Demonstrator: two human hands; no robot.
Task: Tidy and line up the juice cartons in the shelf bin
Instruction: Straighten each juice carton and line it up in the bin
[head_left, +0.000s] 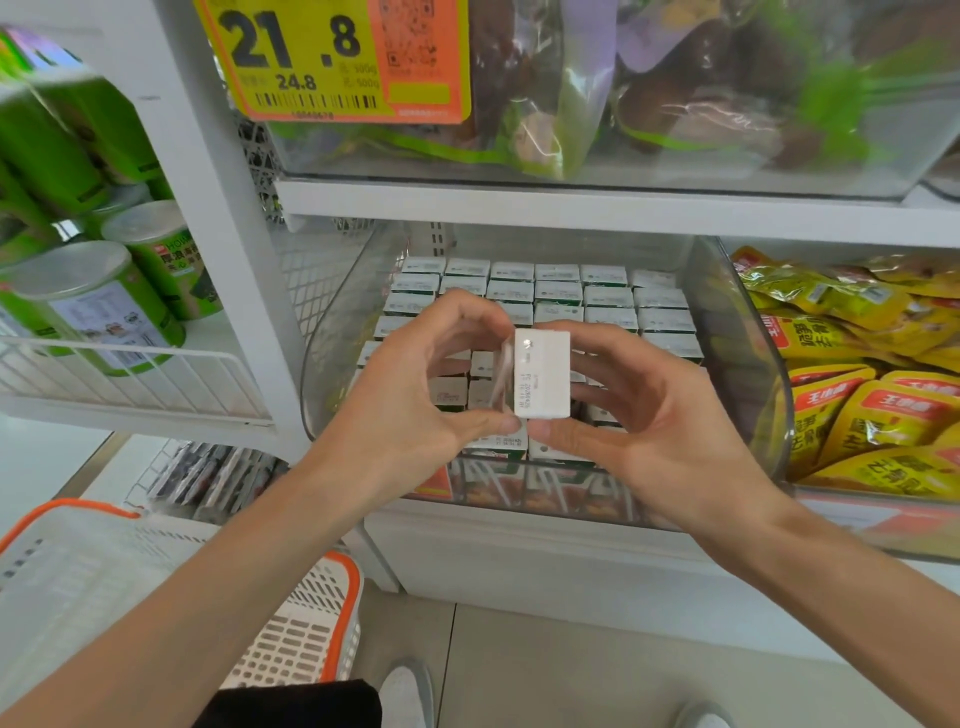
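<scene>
carton (542, 375): lifted above clear bin (737, 332), top up, for slotting into rows
left hand (421, 379): pinches its edge
right hand (644, 410): pinches opposite side

Facing a white shelf board (571, 208) running across at mid height and meeting a white upright post (218, 208) on the left. Looking past the post at a white wire rack (130, 364) carrying green canisters (93, 306), clear lids pointing outward. Noticing a yellow price tag (332, 57) hanging up top before a clear upper bin (675, 179) of bagged goods. Finding yellow snack packets (857, 389) piling up at right. Standing on a pale grey floor (545, 670) beside a white basket (291, 639) with an orange rim. Taking in bright, even light.
</scene>
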